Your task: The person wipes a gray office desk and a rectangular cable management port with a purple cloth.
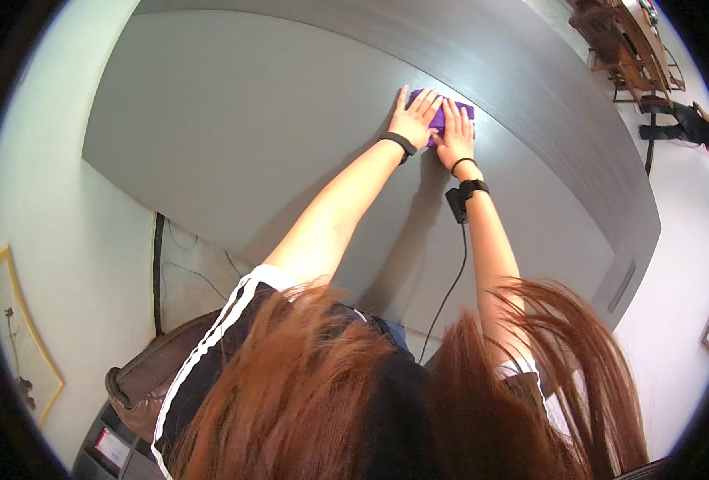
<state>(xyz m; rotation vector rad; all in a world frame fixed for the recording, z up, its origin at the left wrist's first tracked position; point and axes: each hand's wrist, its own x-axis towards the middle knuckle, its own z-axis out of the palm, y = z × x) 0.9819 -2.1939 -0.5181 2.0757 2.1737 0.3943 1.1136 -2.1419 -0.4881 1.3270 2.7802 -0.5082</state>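
Note:
Both my arms reach far forward across a grey table (234, 136). My left hand (413, 118) lies flat, fingers spread, on the left part of a purple cloth (464, 110) near the table's far edge. My right hand (456, 136) presses flat on the same cloth just to the right. Most of the cloth is hidden under the two hands. Each wrist wears a black band, and a small black device with a cable hangs from my right wrist (457, 203).
My long reddish hair (386, 384) fills the lower picture. A brown chair (142, 384) stands at the lower left. A framed picture (14, 336) hangs on the left wall. A wooden shelf (626, 48) and another person's dark shoes (678, 120) are at the upper right.

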